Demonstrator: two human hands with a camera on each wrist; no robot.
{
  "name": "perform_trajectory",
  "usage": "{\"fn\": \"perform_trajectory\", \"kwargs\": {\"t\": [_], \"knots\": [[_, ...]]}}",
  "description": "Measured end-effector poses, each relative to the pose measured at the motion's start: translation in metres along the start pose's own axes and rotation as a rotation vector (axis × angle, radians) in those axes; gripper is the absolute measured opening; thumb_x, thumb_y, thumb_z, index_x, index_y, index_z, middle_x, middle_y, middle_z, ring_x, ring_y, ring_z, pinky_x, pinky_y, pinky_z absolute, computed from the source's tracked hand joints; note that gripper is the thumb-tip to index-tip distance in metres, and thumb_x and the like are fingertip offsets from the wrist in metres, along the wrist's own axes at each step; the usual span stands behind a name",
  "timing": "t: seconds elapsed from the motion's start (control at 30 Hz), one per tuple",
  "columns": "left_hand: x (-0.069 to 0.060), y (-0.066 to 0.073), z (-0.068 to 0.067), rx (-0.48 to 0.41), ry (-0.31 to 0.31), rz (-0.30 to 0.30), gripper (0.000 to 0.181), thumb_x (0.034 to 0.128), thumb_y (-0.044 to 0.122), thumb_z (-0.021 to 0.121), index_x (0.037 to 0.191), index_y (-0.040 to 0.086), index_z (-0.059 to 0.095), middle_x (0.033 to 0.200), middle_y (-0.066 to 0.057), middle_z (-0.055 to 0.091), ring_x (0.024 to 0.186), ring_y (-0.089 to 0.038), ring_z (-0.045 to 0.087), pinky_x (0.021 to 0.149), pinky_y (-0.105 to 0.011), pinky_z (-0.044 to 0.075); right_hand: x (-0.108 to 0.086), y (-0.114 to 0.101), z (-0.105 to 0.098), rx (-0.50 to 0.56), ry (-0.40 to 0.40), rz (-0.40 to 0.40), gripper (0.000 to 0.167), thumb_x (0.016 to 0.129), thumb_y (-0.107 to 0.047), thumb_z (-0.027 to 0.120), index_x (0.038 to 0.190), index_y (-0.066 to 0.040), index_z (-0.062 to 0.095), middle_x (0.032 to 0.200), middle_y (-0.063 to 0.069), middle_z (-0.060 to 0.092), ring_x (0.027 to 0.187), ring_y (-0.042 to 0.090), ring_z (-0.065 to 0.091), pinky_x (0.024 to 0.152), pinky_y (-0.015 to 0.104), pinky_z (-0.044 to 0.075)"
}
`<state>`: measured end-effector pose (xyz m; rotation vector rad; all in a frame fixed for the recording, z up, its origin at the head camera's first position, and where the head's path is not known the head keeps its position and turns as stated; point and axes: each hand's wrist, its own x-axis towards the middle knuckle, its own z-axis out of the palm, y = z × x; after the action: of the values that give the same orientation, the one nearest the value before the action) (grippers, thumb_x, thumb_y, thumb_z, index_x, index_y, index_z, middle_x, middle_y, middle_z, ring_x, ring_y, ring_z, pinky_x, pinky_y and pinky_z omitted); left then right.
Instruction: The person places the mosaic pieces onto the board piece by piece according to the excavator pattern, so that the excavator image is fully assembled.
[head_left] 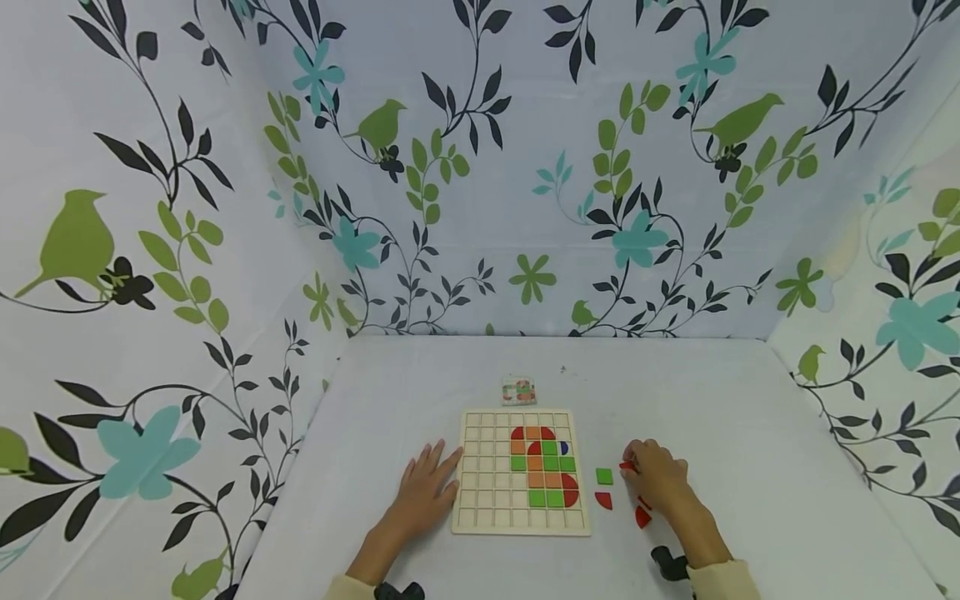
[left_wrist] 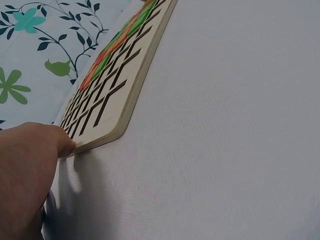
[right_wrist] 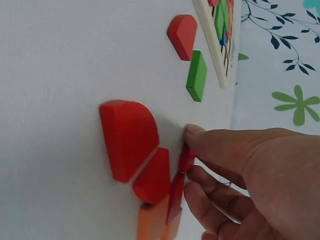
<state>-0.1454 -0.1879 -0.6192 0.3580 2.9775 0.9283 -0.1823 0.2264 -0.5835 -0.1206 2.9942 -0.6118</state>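
Observation:
A wooden grid board (head_left: 487, 521) lies on the white table, with red, orange, green and blue pieces set in its right-hand part. My left hand (head_left: 426, 492) is at the board's left edge, fingers spread, the thumb touching its corner in the left wrist view. To the right of the board, my right hand (head_left: 660, 477) pinches a red piece (right_wrist: 187, 159) between thumb and fingers. Beside that hand lie a large red rounded piece (right_wrist: 131, 135), a smaller red one (right_wrist: 154, 177) and an orange piece (right_wrist: 152, 220), partly cut off by the frame.
Between the board and my right hand lie a green square (head_left: 604, 476) and a red quarter-round piece (head_left: 603, 500). A small patterned card (head_left: 519, 390) sits beyond the board's far edge. Patterned cloth (head_left: 532, 208) hangs behind the table (head_left: 405, 375) and at both sides.

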Motion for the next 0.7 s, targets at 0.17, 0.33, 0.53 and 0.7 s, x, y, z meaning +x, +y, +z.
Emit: {"fn": "perform_trajectory", "kwargs": {"t": [0.17, 0.33, 0.53, 0.7], "knots": [[0.0013, 0.0014, -0.0010, 0.013, -0.001, 0.002, 0.053, 0.1060, 0.026, 0.056, 0.157, 0.015, 0.051, 0.167, -0.027, 0.035, 0.155, -0.055, 0.026, 0.120, -0.077, 0.017, 0.0044, -0.0026, 0.0044, 0.017, 0.046, -0.019, 0.023, 0.093, -0.020, 0.081, 0.103, -0.005, 0.067, 0.088, 0.007, 0.060, 0.080, 0.022, 0.059, 0.076, 0.053, 0.045], [0.0015, 0.0001, 0.0016, 0.021, -0.031, -0.025, 0.055, 0.1065, 0.031, 0.055, 0.160, 0.020, 0.048, 0.170, -0.022, 0.031, 0.158, -0.050, 0.022, 0.123, -0.074, 0.014, 0.0054, -0.0021, 0.0049, 0.044, 0.025, 0.005, 0.027, 0.092, -0.020, 0.082, 0.107, -0.003, 0.066, 0.099, 0.012, 0.063, 0.089, 0.027, 0.063, 0.078, 0.056, 0.047], [0.0021, 0.0030, -0.0039, 0.058, -0.042, -0.040, 0.054, 0.1063, 0.028, 0.056, 0.159, 0.018, 0.049, 0.170, -0.022, 0.032, 0.158, -0.049, 0.023, 0.123, -0.074, 0.017, 0.0074, -0.0024, 0.0051, 0.072, 0.023, -0.019, 0.023, 0.094, -0.015, 0.080, 0.106, -0.002, 0.066, 0.099, 0.012, 0.063, 0.090, 0.027, 0.062, 0.081, 0.058, 0.048], [0.0021, 0.0044, -0.0057, 0.058, -0.065, -0.051, 0.054, 0.1071, 0.028, 0.056, 0.159, 0.018, 0.049, 0.171, -0.021, 0.031, 0.159, -0.048, 0.023, 0.124, -0.073, 0.017, 0.0078, -0.0026, 0.0039, 0.065, 0.028, 0.004, 0.031, 0.091, -0.020, 0.083, 0.105, 0.001, 0.065, 0.096, 0.011, 0.062, 0.087, 0.026, 0.060, 0.083, 0.059, 0.049]]}}
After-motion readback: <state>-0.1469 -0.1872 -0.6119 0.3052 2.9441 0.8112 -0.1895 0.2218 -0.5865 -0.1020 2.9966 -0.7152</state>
